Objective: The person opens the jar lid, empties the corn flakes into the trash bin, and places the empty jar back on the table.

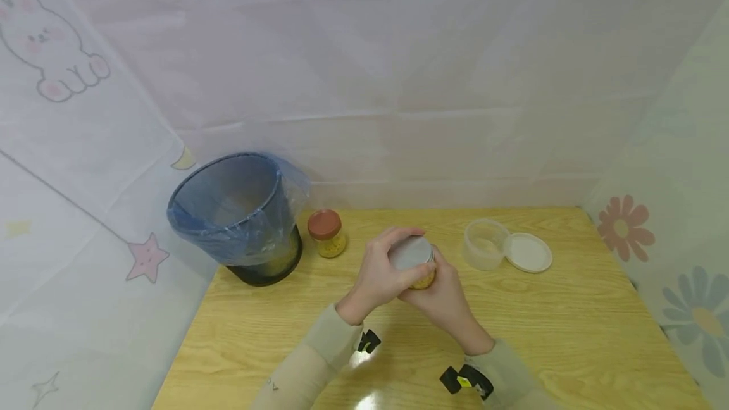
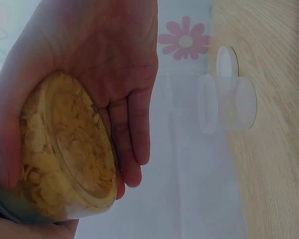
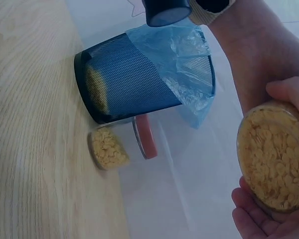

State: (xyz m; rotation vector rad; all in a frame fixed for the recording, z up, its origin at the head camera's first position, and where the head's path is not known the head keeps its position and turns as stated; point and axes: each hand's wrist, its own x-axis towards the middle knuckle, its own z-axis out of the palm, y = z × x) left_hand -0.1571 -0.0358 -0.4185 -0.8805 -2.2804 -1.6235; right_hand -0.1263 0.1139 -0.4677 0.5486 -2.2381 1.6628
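A clear jar of yellow flakes (image 3: 274,157) with a grey lid (image 1: 411,252) is held between both hands over the table. My left hand (image 1: 383,271) grips the jar's top from the left, its thumb and fingers spread round the lid. Lower down, my right hand (image 1: 440,296) holds the jar's body from the right. The left wrist view shows the round jar bottom (image 2: 84,139) turned to the camera, beside the open palm side of the right hand. The jar is tilted in that view.
On the left stands a dark mesh bin (image 1: 267,264) with a blue liner bag (image 1: 256,233). Beside it is a red-lidded jar (image 1: 327,233) partly filled with flakes. To the right, an open clear tub (image 1: 484,258) sits by its white lid (image 1: 529,253) on the wooden table (image 1: 569,321).
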